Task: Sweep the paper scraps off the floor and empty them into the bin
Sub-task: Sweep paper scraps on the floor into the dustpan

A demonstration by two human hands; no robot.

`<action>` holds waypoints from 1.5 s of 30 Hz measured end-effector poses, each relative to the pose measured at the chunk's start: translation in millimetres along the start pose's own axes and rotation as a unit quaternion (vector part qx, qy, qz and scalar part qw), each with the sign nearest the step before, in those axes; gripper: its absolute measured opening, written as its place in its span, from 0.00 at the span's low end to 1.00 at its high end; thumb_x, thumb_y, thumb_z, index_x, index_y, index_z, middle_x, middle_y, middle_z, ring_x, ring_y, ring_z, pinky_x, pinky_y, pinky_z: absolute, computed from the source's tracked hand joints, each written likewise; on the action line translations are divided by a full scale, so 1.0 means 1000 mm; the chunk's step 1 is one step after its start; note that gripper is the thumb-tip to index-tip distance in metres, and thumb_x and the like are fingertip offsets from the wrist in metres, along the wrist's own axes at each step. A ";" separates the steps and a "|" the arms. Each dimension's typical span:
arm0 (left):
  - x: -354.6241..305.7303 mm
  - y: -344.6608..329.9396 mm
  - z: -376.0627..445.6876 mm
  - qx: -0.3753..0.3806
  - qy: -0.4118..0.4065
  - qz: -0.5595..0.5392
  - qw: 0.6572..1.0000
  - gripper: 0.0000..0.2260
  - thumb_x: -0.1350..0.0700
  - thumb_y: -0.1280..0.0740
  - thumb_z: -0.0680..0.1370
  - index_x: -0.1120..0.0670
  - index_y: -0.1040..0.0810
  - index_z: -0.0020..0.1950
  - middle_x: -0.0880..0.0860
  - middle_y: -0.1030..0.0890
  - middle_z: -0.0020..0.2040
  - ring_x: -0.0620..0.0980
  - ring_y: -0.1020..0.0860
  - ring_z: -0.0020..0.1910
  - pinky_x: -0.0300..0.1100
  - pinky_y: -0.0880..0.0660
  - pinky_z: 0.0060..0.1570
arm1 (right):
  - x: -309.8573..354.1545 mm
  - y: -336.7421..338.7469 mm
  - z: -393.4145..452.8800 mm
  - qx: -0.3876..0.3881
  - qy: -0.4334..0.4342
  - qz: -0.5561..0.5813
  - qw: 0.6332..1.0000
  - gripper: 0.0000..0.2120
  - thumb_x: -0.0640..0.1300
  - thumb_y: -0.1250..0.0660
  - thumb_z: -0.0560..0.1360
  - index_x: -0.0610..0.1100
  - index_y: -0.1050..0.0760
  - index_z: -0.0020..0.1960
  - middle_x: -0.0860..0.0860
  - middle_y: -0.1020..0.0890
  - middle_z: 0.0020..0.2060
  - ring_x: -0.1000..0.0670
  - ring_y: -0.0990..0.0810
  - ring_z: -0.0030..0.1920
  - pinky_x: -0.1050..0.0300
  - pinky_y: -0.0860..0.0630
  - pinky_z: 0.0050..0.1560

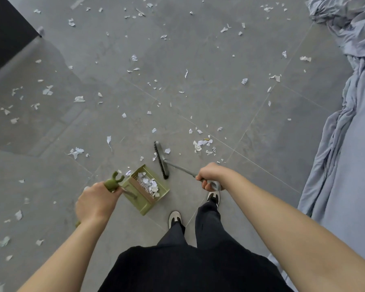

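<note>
Paper scraps [135, 57] lie scattered over the grey tiled floor [219, 49], thickest from ten o'clock round to two o'clock of the person's feet, with a small cluster [202, 145] just past the broom head at about one o'clock. A further heap of scraps [150, 184] already sits inside the green dustpan [144, 189], caught against its row of comb teeth.

The dustpan rests on the floor at about eleven o'clock of the feet, its open mouth turned toward the broom. Its green handle [113, 183] rises to the left hand [97, 202], whose fingers are curled round the handle; a forked clip on the handle sticks out just above the knuckles. The scraps in the pan lie below and to the right of those fingers, apart from them.

The broom head [161, 160] stands on the floor at twelve o'clock, just beside the pan's mouth, bristles along its left edge. A few scraps touch or nearly touch it. Its grey shaft [180, 168] slants back to the right hand [211, 175], which is wrapped tightly round the grip at the shaft's end, well clear of any paper.

Below the hands show dark trousers and two black-and-white shoes [175, 218]. A crumpled pale blue sheet [346, 123] fills the three o'clock side, and a dark piece of furniture [6, 28] sits at ten o'clock.
</note>
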State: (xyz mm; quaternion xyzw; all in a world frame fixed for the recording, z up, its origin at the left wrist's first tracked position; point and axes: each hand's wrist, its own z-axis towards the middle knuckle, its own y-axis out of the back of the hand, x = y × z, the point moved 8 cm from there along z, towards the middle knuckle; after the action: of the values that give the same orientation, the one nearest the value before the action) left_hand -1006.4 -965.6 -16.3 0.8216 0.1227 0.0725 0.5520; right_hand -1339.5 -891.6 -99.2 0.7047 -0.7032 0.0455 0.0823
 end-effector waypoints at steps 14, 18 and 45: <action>-0.066 0.003 -0.014 0.011 0.047 -0.033 0.998 0.20 0.39 0.31 0.74 0.56 0.20 0.45 0.59 0.22 0.37 0.63 0.21 0.41 0.47 0.27 0.40 | 0.026 0.130 -0.028 -0.088 -0.004 -0.028 0.996 0.08 0.32 0.45 0.77 0.41 0.30 0.43 0.49 0.34 0.30 0.53 0.36 0.20 0.70 0.39 0.20; -0.078 0.003 -0.013 0.009 0.057 -0.044 0.997 0.21 0.38 0.32 0.73 0.57 0.20 0.46 0.58 0.22 0.37 0.63 0.21 0.42 0.48 0.26 0.41 | 0.027 0.157 -0.037 -0.073 -0.007 -0.081 0.994 0.07 0.32 0.43 0.77 0.40 0.29 0.44 0.47 0.32 0.33 0.53 0.35 0.23 0.69 0.39 0.21; -0.208 0.011 -0.009 -0.020 -0.008 -0.017 1.000 0.19 0.38 0.32 0.73 0.55 0.19 0.44 0.55 0.26 0.32 0.60 0.26 0.35 0.45 0.29 0.36 | -0.001 0.284 -0.026 -0.150 0.058 -0.208 0.965 0.19 0.31 0.47 0.70 0.36 0.23 0.55 0.42 0.28 0.29 0.45 0.32 0.28 0.61 0.35 0.26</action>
State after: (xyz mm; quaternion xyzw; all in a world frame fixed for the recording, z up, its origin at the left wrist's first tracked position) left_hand -1206.7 -1020.0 1.0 0.8086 0.1302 0.0590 0.5708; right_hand -1621.4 -885.6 -59.5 0.8112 -0.5339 -0.0380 0.2355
